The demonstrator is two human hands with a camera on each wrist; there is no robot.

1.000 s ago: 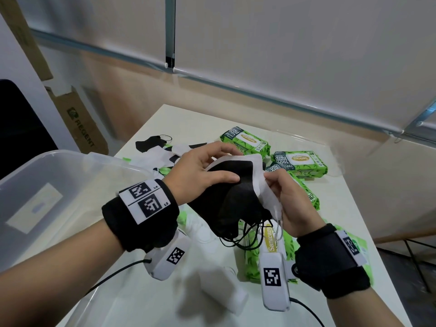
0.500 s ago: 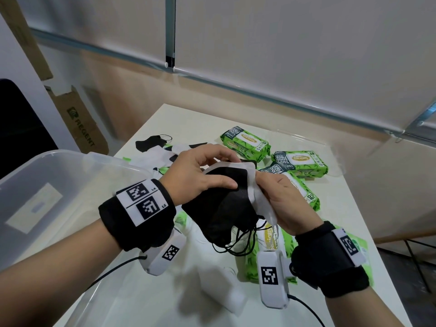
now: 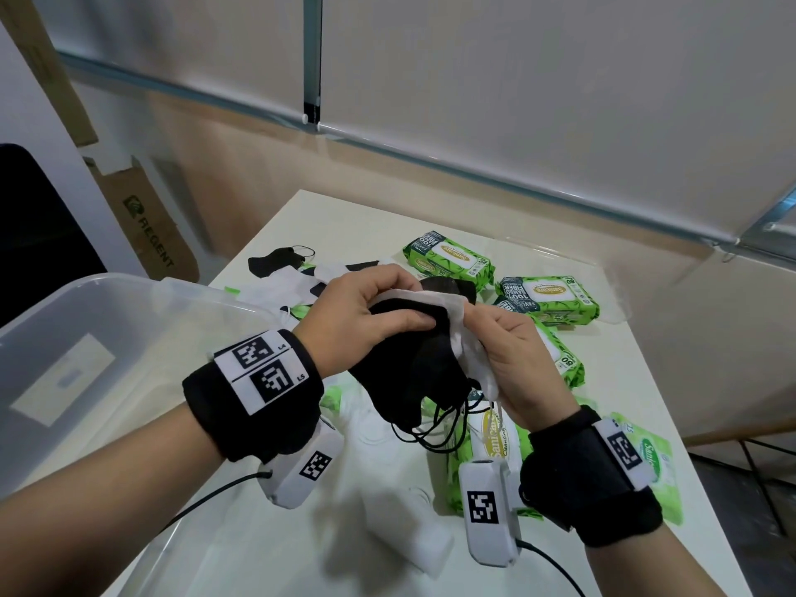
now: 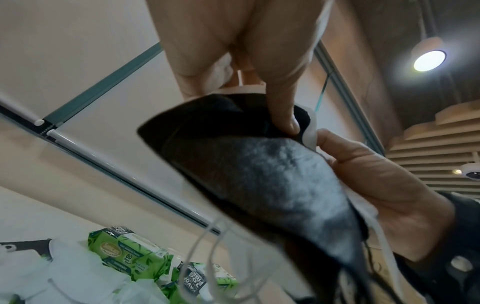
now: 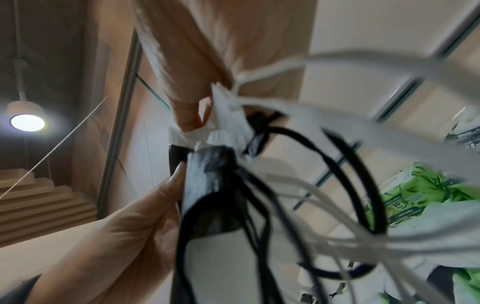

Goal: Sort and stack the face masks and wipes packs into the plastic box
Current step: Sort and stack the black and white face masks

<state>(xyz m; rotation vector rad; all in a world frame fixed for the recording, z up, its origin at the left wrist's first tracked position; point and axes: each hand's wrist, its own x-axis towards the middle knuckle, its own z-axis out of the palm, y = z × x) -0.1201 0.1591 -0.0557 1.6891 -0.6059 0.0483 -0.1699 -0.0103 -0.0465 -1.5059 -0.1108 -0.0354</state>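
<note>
Item: bundle of face masks (image 3: 413,368), black ones with a white one (image 3: 463,338) folded against them, held in the air above the counter (image 3: 624,381), between both hands.

Left hand (image 3: 357,321): clamped on the top of the bundle, thumb over the black fabric, likely to keep the stack aligned.

Right hand (image 3: 517,364): pinching the white mask's edge against the black ones (probably squaring it up before stowing). Ear loops (image 3: 435,428) hang loose and tangled beneath.

Plastic box (image 3: 99,303): clear, at the left just beside the left wrist, within easy reach; its contents cannot be made out.

Wipes packs (image 3: 547,299): green, lying scattered on the counter beyond and under the hands, not yet boxed. More masks (image 3: 280,260) lie flat at the far left of the counter.
</note>
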